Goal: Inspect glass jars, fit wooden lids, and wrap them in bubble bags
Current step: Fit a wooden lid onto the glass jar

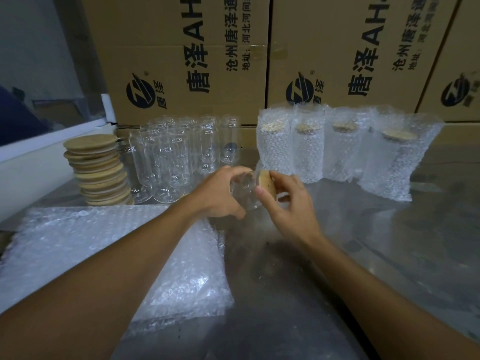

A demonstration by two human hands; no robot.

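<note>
Nearest me at seven o'clock lie flat bubble bags (109,258), unused. My left hand (220,193) grips a glass jar (244,189) on its side while my right hand (288,201) pinches its wooden lid (267,181) on. Four wrapped jars (335,149) stand at one o'clock; bare jars (179,154) and stacked lids (98,170) wait at eleven

clear glass jars (166,162), tan wooden lids (98,167), brown cartons (181,55) black-lettered

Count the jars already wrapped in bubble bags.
4, standing in a row at the back right of the table: first, second, third, fourth nearest the right edge. A further one behind them may be hidden.
</note>
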